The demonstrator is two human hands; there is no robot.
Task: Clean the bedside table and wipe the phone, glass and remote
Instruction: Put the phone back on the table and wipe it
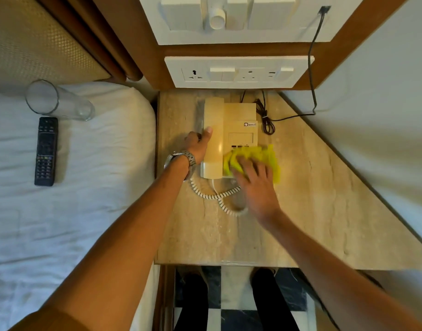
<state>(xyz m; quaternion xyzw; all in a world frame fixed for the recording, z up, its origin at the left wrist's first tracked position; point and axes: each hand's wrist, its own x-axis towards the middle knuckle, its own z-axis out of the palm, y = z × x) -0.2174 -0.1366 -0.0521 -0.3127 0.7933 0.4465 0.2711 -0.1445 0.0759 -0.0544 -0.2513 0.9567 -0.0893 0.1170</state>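
The left hand (198, 145), a silver metal wristwatch (182, 158) on its wrist, grips the cream plastic handset (213, 115) of a cream corded desk telephone (242, 115), thumb on top and fingers curled round its left edge. Just to its right, the blurred right hand (257, 185) presses spread fingers on a yellow-green cloth (272, 156) that lies over the telephone's near right part. A white coiled cord (214, 195) loops on the beige marble bedside tabletop (312, 206) between the two wrists. Well left of the left hand, on the white bed sheet (97, 163), a clear drinking glass (59, 103) lies on its side, with a black remote control (46, 151) just beside it. Beyond the right hand, a bundled black cable (267, 120) lies beside the telephone.
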